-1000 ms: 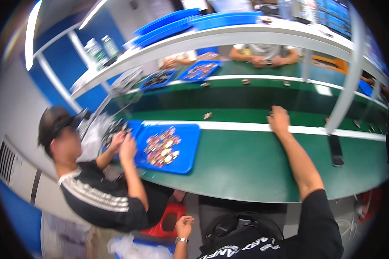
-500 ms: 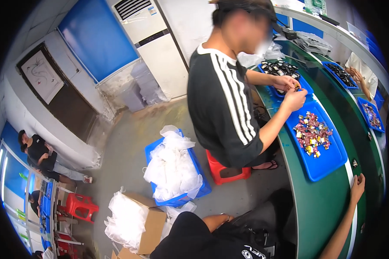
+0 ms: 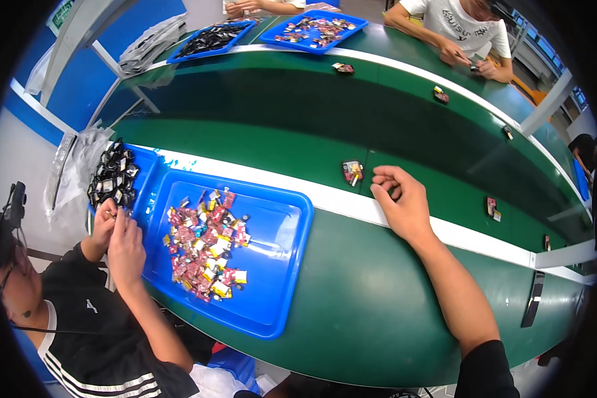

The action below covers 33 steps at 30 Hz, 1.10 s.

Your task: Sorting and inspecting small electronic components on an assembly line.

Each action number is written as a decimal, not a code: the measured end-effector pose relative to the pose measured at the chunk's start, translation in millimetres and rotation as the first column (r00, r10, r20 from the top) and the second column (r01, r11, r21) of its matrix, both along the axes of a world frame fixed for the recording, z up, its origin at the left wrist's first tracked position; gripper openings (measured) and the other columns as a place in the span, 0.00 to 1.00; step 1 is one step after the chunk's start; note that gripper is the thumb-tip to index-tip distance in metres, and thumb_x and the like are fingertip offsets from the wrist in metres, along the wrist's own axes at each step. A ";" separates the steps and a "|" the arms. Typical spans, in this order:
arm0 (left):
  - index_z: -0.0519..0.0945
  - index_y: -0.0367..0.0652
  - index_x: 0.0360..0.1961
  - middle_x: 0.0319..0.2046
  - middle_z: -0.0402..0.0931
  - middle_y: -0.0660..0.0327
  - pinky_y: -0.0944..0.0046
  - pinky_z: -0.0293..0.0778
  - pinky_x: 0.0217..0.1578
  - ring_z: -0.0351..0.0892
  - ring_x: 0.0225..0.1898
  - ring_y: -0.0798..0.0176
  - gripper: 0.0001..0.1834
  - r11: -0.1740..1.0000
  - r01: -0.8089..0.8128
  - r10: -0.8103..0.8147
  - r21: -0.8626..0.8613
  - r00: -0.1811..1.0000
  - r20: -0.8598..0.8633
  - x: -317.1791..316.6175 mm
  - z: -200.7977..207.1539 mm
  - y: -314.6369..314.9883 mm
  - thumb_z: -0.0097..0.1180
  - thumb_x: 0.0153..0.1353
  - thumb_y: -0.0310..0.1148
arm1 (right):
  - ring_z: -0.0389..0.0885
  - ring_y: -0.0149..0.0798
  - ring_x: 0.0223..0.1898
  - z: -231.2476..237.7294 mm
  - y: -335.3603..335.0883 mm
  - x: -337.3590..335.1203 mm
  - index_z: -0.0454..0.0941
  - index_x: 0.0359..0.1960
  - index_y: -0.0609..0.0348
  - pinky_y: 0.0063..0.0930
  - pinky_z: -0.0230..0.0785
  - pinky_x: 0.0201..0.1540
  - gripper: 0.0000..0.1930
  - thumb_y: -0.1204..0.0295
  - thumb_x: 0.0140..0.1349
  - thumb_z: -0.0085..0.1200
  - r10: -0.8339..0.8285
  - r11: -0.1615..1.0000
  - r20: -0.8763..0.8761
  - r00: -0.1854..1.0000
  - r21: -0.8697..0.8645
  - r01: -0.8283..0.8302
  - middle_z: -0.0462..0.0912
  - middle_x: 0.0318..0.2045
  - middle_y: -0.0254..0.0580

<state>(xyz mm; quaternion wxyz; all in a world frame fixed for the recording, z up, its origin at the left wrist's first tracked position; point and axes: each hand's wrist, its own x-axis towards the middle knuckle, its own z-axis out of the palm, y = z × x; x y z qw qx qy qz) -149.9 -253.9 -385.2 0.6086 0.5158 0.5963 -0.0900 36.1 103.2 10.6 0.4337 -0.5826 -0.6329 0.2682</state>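
Note:
My right hand (image 3: 404, 202) reaches in from the lower right, over the white edge strip (image 3: 351, 204) of a green conveyor belt. Its fingers are loosely curled, the thumb stands apart, and nothing shows between them. Just left of the fingertips, without contact, a small dark piece with pink and yellow-white parts (image 3: 352, 172) lies on the belt. To the left on the green table is a blue tray (image 3: 282, 265) with a loose heap of small pink, yellow and white parts (image 3: 209, 245). My left hand is out of view.
A co-worker's hands (image 3: 123, 242) pinch a small part beside a blue tray of black pieces (image 3: 116, 176). Similar pieces (image 3: 491, 207) dot the belt. Across it are more trays (image 3: 315, 31) and another person's hands (image 3: 467, 60). A dark flat bar (image 3: 532, 300) lies at right.
My view has swung from the room on the left round to the belt and table. My right hand stays by the belt's edge with its fingers curled; my left arm has left the picture.

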 end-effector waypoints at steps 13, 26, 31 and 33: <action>0.81 0.36 0.40 0.37 0.83 0.47 0.54 0.74 0.38 0.82 0.43 0.56 0.16 0.847 -0.376 0.433 0.375 0.898 -0.076 -108.7 -0.8 -32.5 0.53 0.61 0.38 | 0.73 0.54 0.51 -6.7 18.6 -45.4 0.70 0.50 0.69 0.47 0.69 0.52 0.31 0.57 0.52 0.65 -0.286 0.954 0.519 0.806 0.071 0.293 0.75 0.48 0.56; 0.79 0.37 0.35 0.28 0.82 0.54 0.62 0.76 0.36 0.84 0.31 0.59 0.06 0.467 -0.265 0.153 0.843 0.964 0.218 -112.5 223.3 8.0 0.54 0.62 0.28 | 0.83 0.43 0.40 19.1 -240.1 81.3 0.75 0.52 0.62 0.33 0.75 0.47 0.29 0.66 0.47 0.69 -0.053 0.973 0.060 0.997 0.229 0.038 0.83 0.39 0.48; 0.81 0.34 0.38 0.28 0.83 0.60 0.71 0.74 0.30 0.80 0.28 0.72 0.06 0.470 -0.336 -0.061 0.816 0.910 0.410 -49.1 300.4 5.2 0.55 0.64 0.25 | 0.81 0.35 0.41 28.4 -325.4 123.1 0.73 0.56 0.59 0.30 0.74 0.46 0.31 0.67 0.49 0.69 -0.173 0.980 0.041 0.984 0.104 0.168 0.82 0.43 0.41; 0.81 0.35 0.37 0.27 0.83 0.60 0.71 0.74 0.29 0.79 0.25 0.73 0.05 0.464 -0.384 -0.111 0.798 0.869 0.482 -31.5 328.3 -1.1 0.57 0.62 0.25 | 0.80 0.35 0.40 25.9 -348.6 135.0 0.74 0.56 0.59 0.29 0.74 0.46 0.30 0.68 0.49 0.68 -0.169 0.980 0.049 0.984 0.113 0.162 0.82 0.44 0.40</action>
